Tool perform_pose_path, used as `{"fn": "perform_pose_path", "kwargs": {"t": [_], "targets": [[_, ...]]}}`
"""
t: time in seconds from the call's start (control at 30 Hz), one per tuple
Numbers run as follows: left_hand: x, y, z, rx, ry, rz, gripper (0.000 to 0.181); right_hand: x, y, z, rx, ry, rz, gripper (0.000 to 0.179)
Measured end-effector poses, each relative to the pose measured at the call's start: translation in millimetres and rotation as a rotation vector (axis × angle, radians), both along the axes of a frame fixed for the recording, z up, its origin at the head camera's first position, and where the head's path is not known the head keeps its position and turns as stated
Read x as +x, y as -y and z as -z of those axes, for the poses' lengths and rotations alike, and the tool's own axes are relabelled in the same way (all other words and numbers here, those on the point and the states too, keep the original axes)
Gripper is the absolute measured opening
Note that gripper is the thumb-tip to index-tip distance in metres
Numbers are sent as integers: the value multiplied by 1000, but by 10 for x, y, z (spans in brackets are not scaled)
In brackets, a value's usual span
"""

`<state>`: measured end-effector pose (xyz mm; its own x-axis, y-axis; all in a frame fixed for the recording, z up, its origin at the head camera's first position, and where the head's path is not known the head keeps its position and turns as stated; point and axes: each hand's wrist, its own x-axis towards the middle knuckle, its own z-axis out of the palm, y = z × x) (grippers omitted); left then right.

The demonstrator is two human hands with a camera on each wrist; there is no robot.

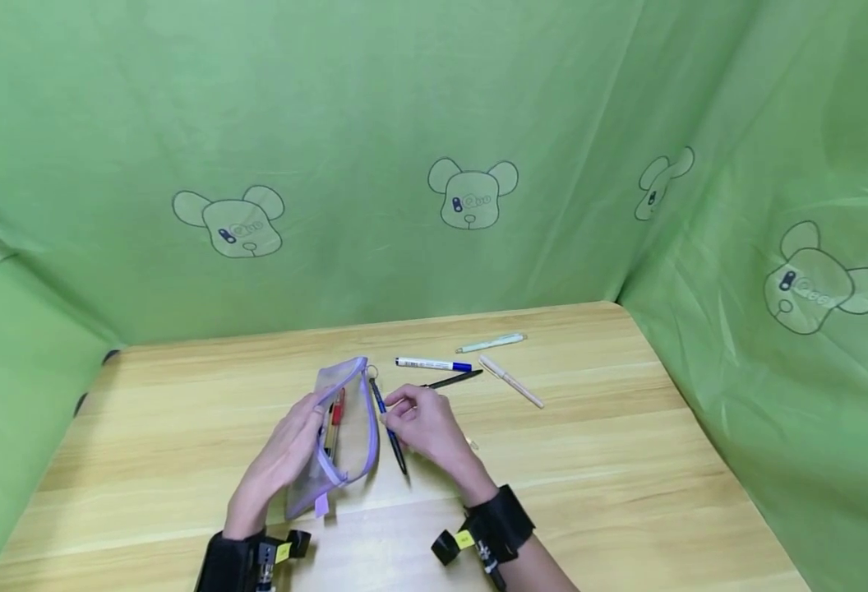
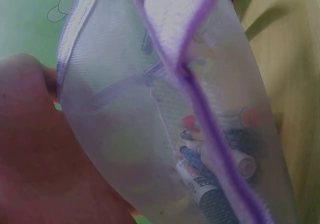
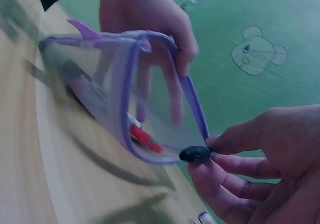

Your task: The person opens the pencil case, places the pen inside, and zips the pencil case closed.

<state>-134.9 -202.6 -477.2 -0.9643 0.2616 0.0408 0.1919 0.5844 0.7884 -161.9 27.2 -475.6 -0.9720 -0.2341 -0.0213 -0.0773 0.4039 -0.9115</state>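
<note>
A translucent mesh pencil pouch [image 1: 306,492] with purple trim stands with its mouth gaping to the right. My left hand [image 1: 282,452] grips its left rim, thumb over the edge; in the right wrist view several fingers show through the mesh. Inside lie a red-ended pen [image 1: 337,408] and several other pens, blurred by the mesh in the left wrist view. Just right of the mouth, my right hand [image 1: 425,426] pinches a blue and black pen [image 1: 395,446] between thumb and fingers. Only the dark end of that pen [image 3: 195,154] shows in the right wrist view, close to the rim.
Beyond my right hand on the wooden table [image 1: 589,477] lie a pale green pen [image 1: 491,343], a white marker with blue cap [image 1: 432,364], a black pen [image 1: 458,379] and a pale pink pen [image 1: 511,381]. Green curtains [image 1: 360,123] enclose the table's back and sides.
</note>
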Motion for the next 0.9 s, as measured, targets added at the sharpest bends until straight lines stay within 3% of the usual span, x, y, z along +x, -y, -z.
{"fn": "perform_pose_path", "kwargs": {"t": [0.2, 0.43, 0.53, 0.7, 0.9], "targets": [[13, -9, 3, -14, 1, -4, 49, 7, 187, 17, 5, -4, 33, 21], [4, -15, 8, -14, 18, -8, 48, -8, 417, 18, 131, -87, 74, 22], [0, -18, 7, -6, 22, -5, 48, -2, 492, 6, 129, -97, 87, 25], [-5, -21, 13, -25, 0, -4, 48, 36, 517, -36, 70, -96, 39, 27], [0, -19, 24, -20, -14, -2, 49, 63, 387, -105, 78, -122, -6, 24]]}}
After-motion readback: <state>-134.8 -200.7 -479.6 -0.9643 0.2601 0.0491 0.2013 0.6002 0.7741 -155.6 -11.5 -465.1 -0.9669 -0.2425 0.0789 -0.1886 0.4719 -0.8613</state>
